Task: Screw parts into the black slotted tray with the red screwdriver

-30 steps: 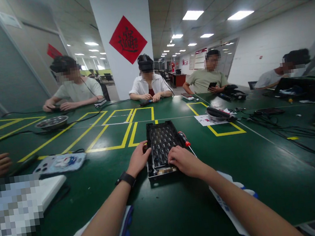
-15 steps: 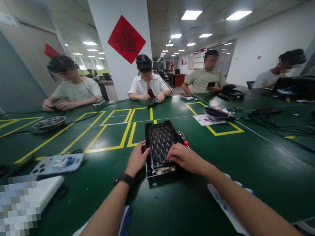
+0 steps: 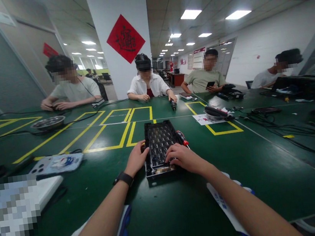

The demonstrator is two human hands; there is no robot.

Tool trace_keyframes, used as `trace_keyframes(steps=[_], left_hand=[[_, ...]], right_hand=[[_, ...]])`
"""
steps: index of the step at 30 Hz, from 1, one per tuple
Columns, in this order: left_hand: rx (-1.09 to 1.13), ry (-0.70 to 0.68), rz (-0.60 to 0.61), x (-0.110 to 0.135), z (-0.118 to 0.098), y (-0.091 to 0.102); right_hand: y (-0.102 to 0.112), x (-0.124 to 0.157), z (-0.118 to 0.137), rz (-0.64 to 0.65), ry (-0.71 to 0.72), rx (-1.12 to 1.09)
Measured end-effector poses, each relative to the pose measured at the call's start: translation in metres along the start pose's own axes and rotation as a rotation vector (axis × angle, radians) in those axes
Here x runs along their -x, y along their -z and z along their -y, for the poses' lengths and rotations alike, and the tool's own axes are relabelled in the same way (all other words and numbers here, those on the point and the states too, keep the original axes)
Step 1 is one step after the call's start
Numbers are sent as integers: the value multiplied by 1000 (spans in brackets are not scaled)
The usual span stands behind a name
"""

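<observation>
A black rectangular case [image 3: 160, 139] lies on the green table in front of me, its inside filled with rows of small shiny metal pieces. My left hand [image 3: 135, 159] grips the case's left side, thumb at the top edge. The curled fingers of my right hand [image 3: 183, 158] reach into the near right part of the case; whatever they pinch is hidden. Against the right side, beyond my right hand, rests a red and black screwdriver [image 3: 183, 139], partly covered. The near end of the case shows a pale and brownish strip [image 3: 159, 170].
A phone in a printed case [image 3: 62, 162] and a white box [image 3: 49, 186] lie left. White-and-blue gloves [image 3: 221, 199] are under my forearms. A metal bowl [image 3: 48, 123] stands far left; cables [image 3: 289, 127] run right. Several people sit around the table.
Both my hands stay at the case, with the right fingers shifting slightly. Across the table, a person's hand has moved a dark tool to the right and stood it more upright.
</observation>
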State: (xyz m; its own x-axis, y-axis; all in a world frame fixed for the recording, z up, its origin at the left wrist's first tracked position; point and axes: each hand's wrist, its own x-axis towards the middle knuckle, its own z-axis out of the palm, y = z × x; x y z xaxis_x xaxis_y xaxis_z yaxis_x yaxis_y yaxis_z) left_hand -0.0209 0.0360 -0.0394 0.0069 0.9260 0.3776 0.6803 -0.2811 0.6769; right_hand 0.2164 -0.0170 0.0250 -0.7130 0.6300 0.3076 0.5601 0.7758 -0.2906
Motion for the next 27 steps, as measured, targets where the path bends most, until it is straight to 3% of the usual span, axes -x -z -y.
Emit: trace_keyframes(steps=[27], left_hand=[[-12, -4, -7, 0, -2, 0]], right_hand=[[-2, -4, 0, 25, 19, 90]])
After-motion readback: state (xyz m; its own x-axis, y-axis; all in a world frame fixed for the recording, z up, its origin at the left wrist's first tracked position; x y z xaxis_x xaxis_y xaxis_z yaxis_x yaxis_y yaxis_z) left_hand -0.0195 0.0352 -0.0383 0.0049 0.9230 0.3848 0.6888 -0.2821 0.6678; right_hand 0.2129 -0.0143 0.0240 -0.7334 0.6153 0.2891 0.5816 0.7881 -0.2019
